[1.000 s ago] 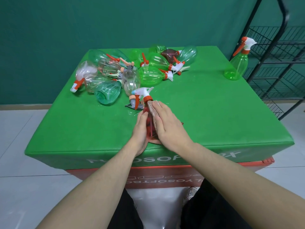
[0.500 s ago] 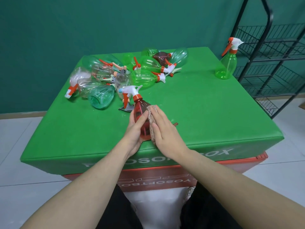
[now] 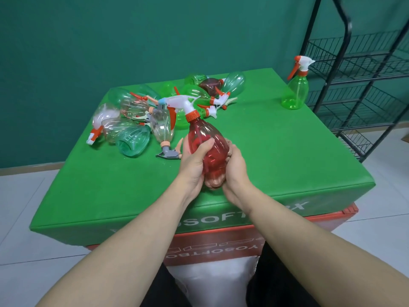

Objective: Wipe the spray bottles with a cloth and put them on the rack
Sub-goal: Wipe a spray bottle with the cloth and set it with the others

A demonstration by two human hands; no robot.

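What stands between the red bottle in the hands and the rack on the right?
Only the upright green bottle at the table's far right corner, beside the rack. The cloth between it and the red bottle looks bare, and the visible shelves seem empty.

Both bare forearms reach up from the lower edge, converging toward 12 o'clock. The left hand point(image 3: 194, 165) curls around the red bottle point(image 3: 207, 140), thumb lying across its near face. The right hand point(image 3: 235, 168), at the bottle's 3 o'clock side, cups it with fingers wrapped behind, out of sight.
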